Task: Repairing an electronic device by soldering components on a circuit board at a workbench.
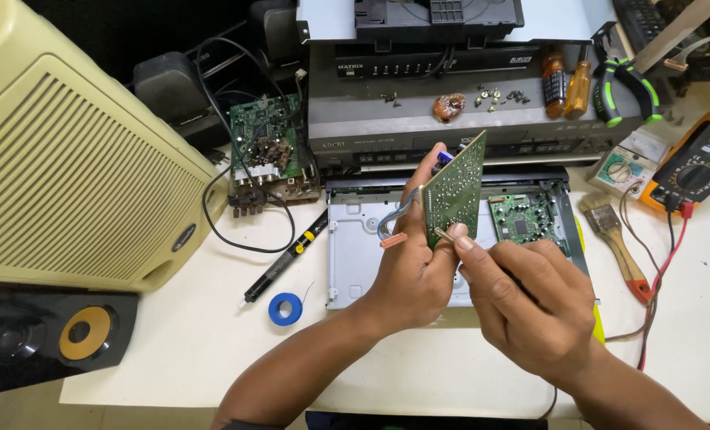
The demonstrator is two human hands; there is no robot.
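My left hand (411, 271) holds a small green circuit board (455, 191) upright by its lower edge, solder side toward me, above an open metal player chassis (355, 247). A bundle of thin wires with an orange connector (393, 239) hangs from the board by my left thumb. My right hand (530, 306) grips a thin metal-tipped tool (444, 234) whose tip touches the board's lower solder side. Another green board (526, 216) sits inside the chassis at the right.
A cream speaker (76, 167) and a black speaker (44, 330) stand at left. A loose circuit board (267, 147), a soldering iron (287, 259) and blue tape roll (285, 308) lie left of the chassis. Stacked players (419, 119), screwdrivers (566, 84), pliers (626, 87), brush (618, 243) and multimeter (698, 163) lie behind and right.
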